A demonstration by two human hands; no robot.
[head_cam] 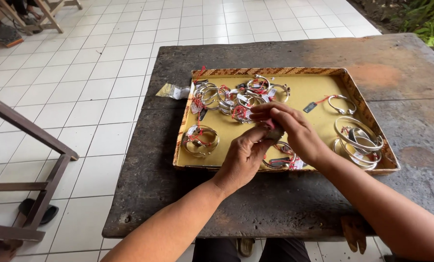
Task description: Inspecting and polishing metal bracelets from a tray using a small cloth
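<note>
both hands meet over the shallow yellow-lined cardboard tray [319,90]: the left hand [243,157] and right hand [294,131] pinch together on a small silver bracelet piece with red thread [273,131], though it is mostly hidden. tagging or sorting seems in hand; next calls for setting it beside the heap of silver bangles [236,97].

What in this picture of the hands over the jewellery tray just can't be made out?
- The small item pinched between the left hand and right hand: head view, fingers cover it.
- The bracelets beneath the hands: mostly hidden by both hands.
- Tags on the silver bangles: too small to read.
- The clear packet beside the tray: contents too small.
- The wooden frame at left: cut off by the edge.
</note>
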